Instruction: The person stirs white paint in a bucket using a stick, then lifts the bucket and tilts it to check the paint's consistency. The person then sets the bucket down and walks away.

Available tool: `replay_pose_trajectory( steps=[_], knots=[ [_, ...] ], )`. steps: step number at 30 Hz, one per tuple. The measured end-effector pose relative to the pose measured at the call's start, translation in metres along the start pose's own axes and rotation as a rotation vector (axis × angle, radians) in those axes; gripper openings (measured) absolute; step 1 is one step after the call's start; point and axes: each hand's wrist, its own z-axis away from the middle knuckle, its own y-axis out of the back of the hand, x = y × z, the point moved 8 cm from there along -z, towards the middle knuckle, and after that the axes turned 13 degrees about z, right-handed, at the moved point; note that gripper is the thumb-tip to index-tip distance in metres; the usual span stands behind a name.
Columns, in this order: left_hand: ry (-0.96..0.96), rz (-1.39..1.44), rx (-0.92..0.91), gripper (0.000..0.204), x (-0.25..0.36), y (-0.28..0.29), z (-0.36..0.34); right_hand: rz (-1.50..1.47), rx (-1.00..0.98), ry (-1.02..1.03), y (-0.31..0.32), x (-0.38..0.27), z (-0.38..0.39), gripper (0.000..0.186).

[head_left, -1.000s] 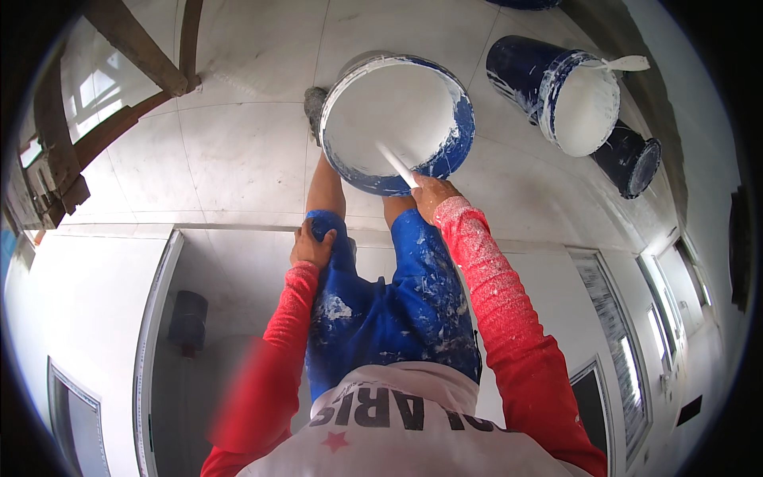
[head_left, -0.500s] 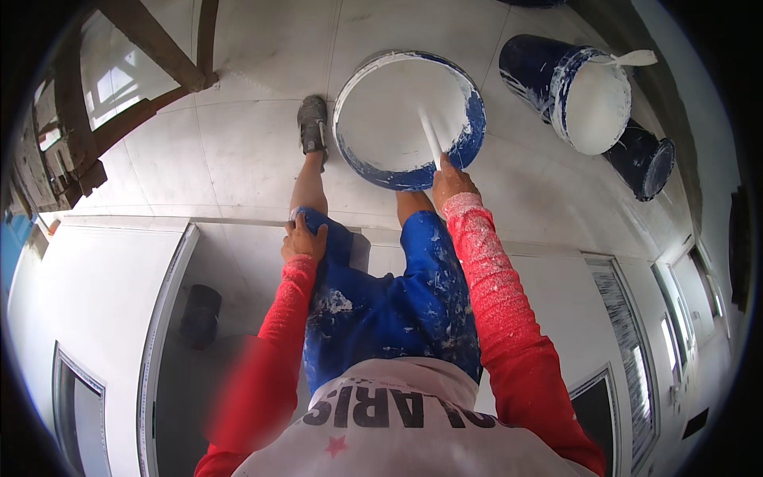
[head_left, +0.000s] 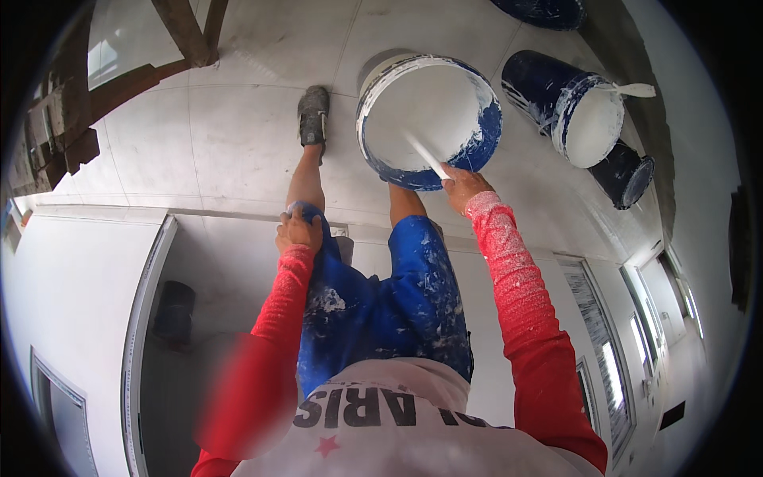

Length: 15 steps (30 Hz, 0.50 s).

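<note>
A large blue bucket holds smooth white paint or a similar thick white mix, with white smears round its rim. My right hand is closed round the top of a white stick at the bucket's near rim. The stick leans into the white mix, and its lower end is hidden there. My left hand rests on my left knee, holding nothing, its fingers spread over the blue shorts. White dust and splashes cover my right sleeve and the shorts.
To the right lies a tilted dark blue bucket with white contents and a white-coated tool across its rim. Another dark bucket lies beside it. Wooden framing stands at the left. Behind me are white panels and a doorway.
My right hand has moved right and slightly nearer, tilting the stick more; its dipped end has shifted left and nearer. The left hand stays on the knee. The whole view has shifted slightly.
</note>
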Motion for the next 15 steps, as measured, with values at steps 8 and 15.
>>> replay_pose_trajectory(
  steps=[8,15],
  knots=[
    [-0.012,0.001,-0.003,0.052,-0.004,-0.001,-0.002,0.22,-0.021,-0.28,0.021,0.05,-0.007,0.048],
    [-0.013,0.013,-0.003,0.051,-0.002,0.001,0.0,0.076,-0.115,-0.039,-0.028,-0.009,-0.006,0.049]
  ],
)
